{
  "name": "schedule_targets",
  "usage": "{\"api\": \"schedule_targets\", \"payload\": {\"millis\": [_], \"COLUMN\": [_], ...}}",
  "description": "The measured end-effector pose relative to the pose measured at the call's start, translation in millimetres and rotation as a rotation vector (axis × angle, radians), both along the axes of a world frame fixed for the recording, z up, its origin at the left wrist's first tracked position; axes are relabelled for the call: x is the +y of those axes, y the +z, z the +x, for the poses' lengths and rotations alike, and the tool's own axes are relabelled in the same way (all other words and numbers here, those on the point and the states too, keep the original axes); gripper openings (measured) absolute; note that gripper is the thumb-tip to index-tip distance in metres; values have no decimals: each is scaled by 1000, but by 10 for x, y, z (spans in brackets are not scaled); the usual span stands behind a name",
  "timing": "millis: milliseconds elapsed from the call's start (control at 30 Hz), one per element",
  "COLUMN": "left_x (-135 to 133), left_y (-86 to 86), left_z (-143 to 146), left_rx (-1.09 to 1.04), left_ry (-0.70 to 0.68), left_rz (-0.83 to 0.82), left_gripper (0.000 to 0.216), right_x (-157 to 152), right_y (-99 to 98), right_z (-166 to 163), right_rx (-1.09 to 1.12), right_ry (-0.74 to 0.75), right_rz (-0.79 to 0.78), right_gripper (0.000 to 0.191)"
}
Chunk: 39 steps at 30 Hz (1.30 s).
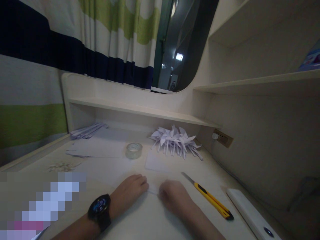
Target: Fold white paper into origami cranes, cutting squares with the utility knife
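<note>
1. Judged the work well under way: counted as done the heap of white paper pinwheels point(175, 138) at the back of the white desk point(207, 176), with folded vanes and paper sticks visible. Could not give an exact number because of the overlap.
2. Found the piece in hand, a thin white paper point(153, 190), low over the desk between the two hands. Judged it unfinished, without any vanes in view.
3. Saw the right hand point(175, 196) narrow, with fingers curled in on one end of that paper.
4. Saw the left hand point(131, 186), with a black smartwatch point(100, 205) on the wrist, bent at the other end; could not tell pinching from pressing because of the hidden thumb.
5. Took for unused stock a small flat sheet point(156, 163) beyond the hands, a paper stack point(105, 145) farther left, and long narrow paper pieces point(87, 131) at the back left.
6. Noted nearby a clear tape roll point(134, 155) and, right of the right hand, a yellow utility knife point(213, 201) with its blade out. Could not tell the amount left to make.
</note>
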<state>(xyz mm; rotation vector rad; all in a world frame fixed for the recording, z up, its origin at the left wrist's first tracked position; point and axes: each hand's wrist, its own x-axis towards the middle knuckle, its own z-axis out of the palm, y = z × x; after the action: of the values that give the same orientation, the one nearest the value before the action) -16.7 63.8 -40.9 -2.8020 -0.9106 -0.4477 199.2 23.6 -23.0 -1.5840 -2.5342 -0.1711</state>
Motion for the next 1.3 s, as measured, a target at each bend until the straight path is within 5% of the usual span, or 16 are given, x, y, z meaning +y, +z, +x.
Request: {"api": "schedule_targets", "payload": {"millis": [267,533,967,1300], "left_x": [41,27,-20,-27], "left_y": [-130,-180,-169,-125], "left_z": [40,51,68,27], "left_rx": [63,-37,-34,-86], "left_ry": [0,31,94,113], "left_rz": [89,54,81,14], "left_gripper": [8,7,6,8], "right_x": [-54,-3,25,35], "right_y": [-7,-17,-114,-103], "right_z": [-13,13,-26,-88], "right_rx": [-53,199,483,765], "right_ry": [62,98,264,378], "right_rz": [100,-2,86,195], "right_gripper": [14,22,32,14]}}
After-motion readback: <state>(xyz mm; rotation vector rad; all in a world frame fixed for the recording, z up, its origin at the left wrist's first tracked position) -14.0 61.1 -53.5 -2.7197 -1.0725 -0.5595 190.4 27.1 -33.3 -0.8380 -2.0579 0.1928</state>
